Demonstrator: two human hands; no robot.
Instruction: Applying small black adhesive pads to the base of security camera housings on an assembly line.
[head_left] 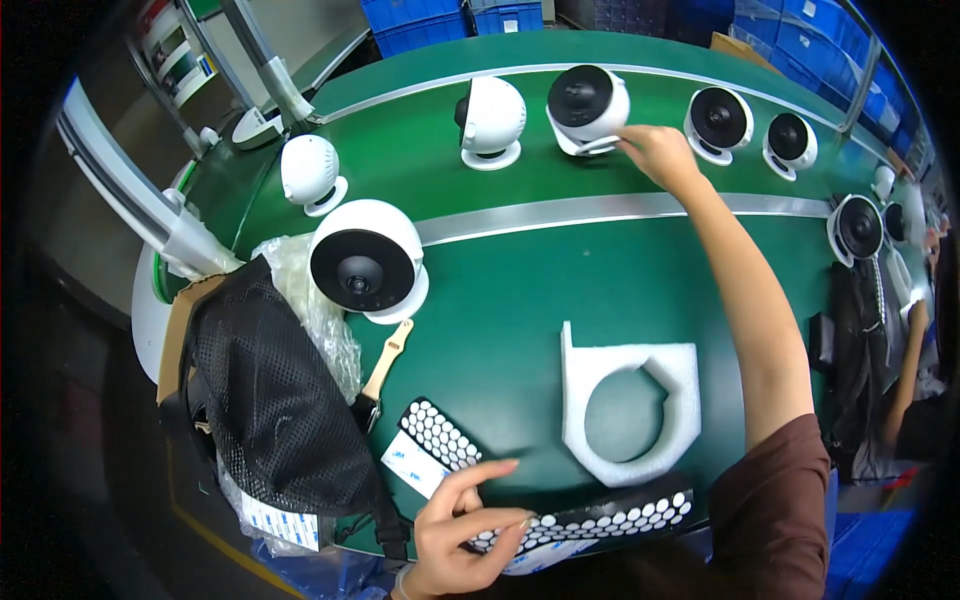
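Right hand (655, 150) stretched far across the green work surface (520, 290), fingers loosely curled, fingertips touching the base of a white round fan (588, 108) with dark front grille; whether gripped or only touched, cannot tell. Fan upright on the far belt, just beyond the silver dividing strip (600, 212).

Left hand (465, 530) at near edge, thumb and forefinger pinched together over a black sheet of round white pads (620, 520), other fingers half open. Second pad sheet (440, 432) just left of the hand, lying flat.

White foam holder (640, 400) with circular cut-out between the strip and the near pad sheet, flat on the surface.

Larger white fan (365, 262) on the near side of the strip, towards its left end, grille facing up and forward. Wooden-handled tool (385, 365) just below it. Black mesh bag (270, 410) and crumpled clear plastic (310, 300) left of that.

More white fans (492, 120) (718, 120) beyond the strip, either side of the touched one. Another person's arm (910, 370) at the right rim.
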